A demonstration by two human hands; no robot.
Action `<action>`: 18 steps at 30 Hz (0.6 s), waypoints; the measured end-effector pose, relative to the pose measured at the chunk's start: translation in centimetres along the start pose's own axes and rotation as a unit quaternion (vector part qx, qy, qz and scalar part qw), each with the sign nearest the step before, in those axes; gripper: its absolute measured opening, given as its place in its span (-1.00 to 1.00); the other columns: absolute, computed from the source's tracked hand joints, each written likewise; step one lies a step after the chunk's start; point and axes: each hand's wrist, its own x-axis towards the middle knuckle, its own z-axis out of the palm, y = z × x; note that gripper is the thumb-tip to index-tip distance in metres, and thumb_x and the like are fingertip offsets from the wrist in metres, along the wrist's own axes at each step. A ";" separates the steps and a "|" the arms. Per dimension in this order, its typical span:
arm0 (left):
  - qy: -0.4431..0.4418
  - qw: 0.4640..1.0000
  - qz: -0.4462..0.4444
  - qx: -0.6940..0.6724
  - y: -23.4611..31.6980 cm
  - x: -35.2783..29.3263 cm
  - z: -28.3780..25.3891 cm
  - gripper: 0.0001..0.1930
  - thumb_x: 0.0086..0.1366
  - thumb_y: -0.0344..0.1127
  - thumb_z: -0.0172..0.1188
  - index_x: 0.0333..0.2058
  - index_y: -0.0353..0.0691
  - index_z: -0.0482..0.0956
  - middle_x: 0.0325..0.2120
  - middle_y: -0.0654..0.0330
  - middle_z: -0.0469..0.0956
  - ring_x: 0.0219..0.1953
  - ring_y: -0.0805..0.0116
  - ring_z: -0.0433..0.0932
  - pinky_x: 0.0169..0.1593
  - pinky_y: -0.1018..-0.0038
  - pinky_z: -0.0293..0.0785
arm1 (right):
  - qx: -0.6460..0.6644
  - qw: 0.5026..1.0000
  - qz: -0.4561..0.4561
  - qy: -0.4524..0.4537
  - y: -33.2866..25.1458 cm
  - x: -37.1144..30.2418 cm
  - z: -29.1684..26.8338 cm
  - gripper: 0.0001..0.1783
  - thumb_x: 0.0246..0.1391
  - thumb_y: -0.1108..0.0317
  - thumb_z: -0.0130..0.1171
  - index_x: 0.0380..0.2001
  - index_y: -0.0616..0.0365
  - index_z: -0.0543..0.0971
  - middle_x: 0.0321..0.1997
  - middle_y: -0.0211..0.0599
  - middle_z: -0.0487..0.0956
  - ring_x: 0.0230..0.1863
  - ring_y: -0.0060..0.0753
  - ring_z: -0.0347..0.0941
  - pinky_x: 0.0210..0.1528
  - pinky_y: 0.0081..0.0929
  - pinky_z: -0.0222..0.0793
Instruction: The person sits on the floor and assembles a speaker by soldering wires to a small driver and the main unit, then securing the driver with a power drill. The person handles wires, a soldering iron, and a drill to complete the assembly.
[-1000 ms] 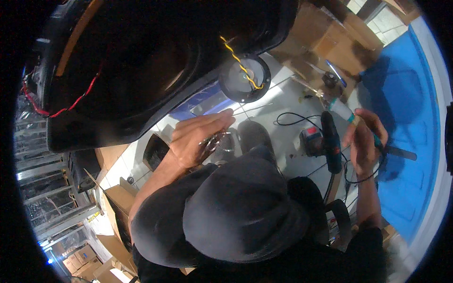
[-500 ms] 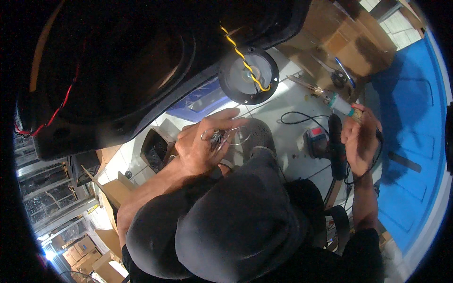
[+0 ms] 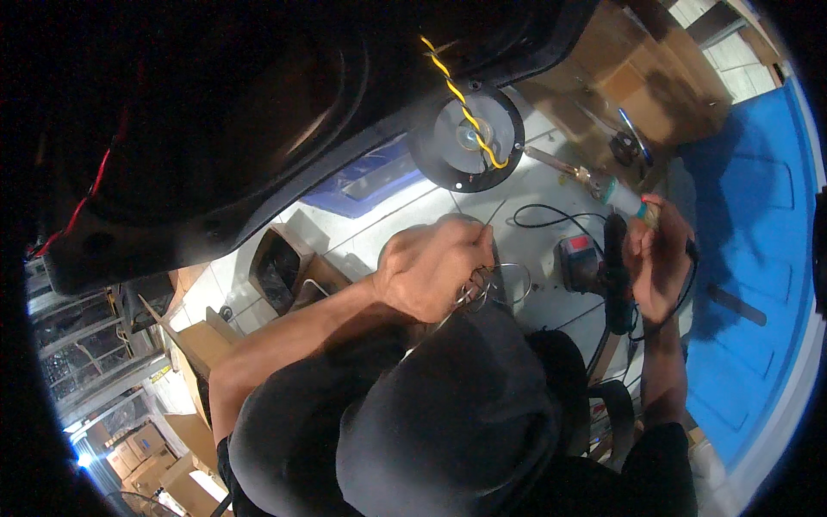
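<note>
Soldering, apparently: right hand (image 3: 658, 260) grips iron (image 3: 622, 197) beside speaker (image 3: 450, 138), left hand (image 3: 428, 265) holds looped wire (image 3: 476, 290) nearside of it; next needs steadiness.

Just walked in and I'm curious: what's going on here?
A person's right hand holds a white-and-green soldering iron, its tip close to the rim of a round black speaker with twisted yellow-and-black wire; contact is unclear. The left hand holds loose, thin silvery wire loops.

Left grip (image 3: 435, 267) curled, back upward; left forearm (image 3: 297, 329) slanting rightward. Right grip (image 3: 659, 260) curled, right forearm (image 3: 666, 370) pointing forward.
</note>
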 end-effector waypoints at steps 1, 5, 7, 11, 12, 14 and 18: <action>0.077 0.996 0.038 0.026 0.1 0.2 0.5 -0.81 0.01 -0.66 0.31 -0.40 -0.38 0.50 -0.52 0.06 0.50 -0.61 0.25 0.54 -0.61 0.45 0.46 | 0.011 1.000 0.009 0.007 0.1 0.1 0.0 -0.58 0.29 0.14 0.04 -0.07 0.34 0.53 -0.59 -0.30 0.41 -0.62 -0.48 0.31 -0.62 -0.49 0.30; 0.119 0.991 0.044 0.051 0.1 0.3 1.2 -0.83 0.01 -0.66 0.32 -0.44 -0.42 0.49 -0.54 0.04 0.48 -0.63 0.26 0.52 -0.61 0.43 0.44 | 0.048 0.998 0.046 0.020 0.3 0.3 0.0 -0.57 0.28 0.13 0.05 -0.07 0.35 0.53 -0.57 -0.29 0.44 -0.62 -0.47 0.33 -0.62 -0.48 0.31; 0.105 0.991 0.048 0.072 -0.1 0.2 1.1 -0.84 0.03 -0.66 0.32 -0.45 -0.42 0.50 -0.55 0.05 0.47 -0.64 0.28 0.52 -0.61 0.43 0.43 | 0.060 0.996 0.068 0.027 0.3 0.4 0.1 -0.56 0.28 0.12 0.05 -0.06 0.34 0.52 -0.56 -0.27 0.46 -0.61 -0.46 0.34 -0.62 -0.47 0.32; 0.063 0.996 0.027 0.057 -0.1 0.1 0.9 -0.86 0.06 -0.62 0.32 -0.45 -0.40 0.49 -0.56 0.05 0.46 -0.65 0.30 0.50 -0.63 0.44 0.41 | 0.126 0.987 0.095 0.035 0.2 0.4 0.0 -0.56 0.28 0.11 0.06 -0.07 0.34 0.53 -0.54 -0.24 0.49 -0.61 -0.44 0.37 -0.63 -0.46 0.33; 0.062 0.995 0.029 0.066 0.0 0.2 0.9 -0.87 0.08 -0.60 0.31 -0.45 -0.40 0.50 -0.56 0.06 0.46 -0.65 0.30 0.50 -0.63 0.45 0.40 | 0.100 0.991 0.085 0.035 0.3 0.4 0.0 -0.57 0.28 0.12 0.06 -0.08 0.34 0.53 -0.54 -0.24 0.49 -0.61 -0.44 0.38 -0.63 -0.47 0.33; 0.058 0.995 0.035 0.068 -0.1 0.3 0.9 -0.87 0.10 -0.59 0.30 -0.45 -0.39 0.49 -0.58 0.07 0.44 -0.66 0.31 0.49 -0.64 0.45 0.39 | 0.106 0.989 0.090 0.046 0.3 0.4 0.1 -0.58 0.29 0.12 0.06 -0.09 0.34 0.53 -0.54 -0.24 0.50 -0.62 -0.43 0.39 -0.63 -0.48 0.34; 0.035 0.998 0.038 0.037 -0.4 0.3 0.9 -0.87 0.11 -0.59 0.27 -0.47 -0.35 0.46 -0.61 0.11 0.38 -0.68 0.31 0.46 -0.65 0.44 0.37 | 0.115 0.988 0.096 0.045 0.1 0.3 0.1 -0.58 0.29 0.13 0.06 -0.09 0.35 0.53 -0.54 -0.24 0.51 -0.63 -0.42 0.40 -0.63 -0.48 0.34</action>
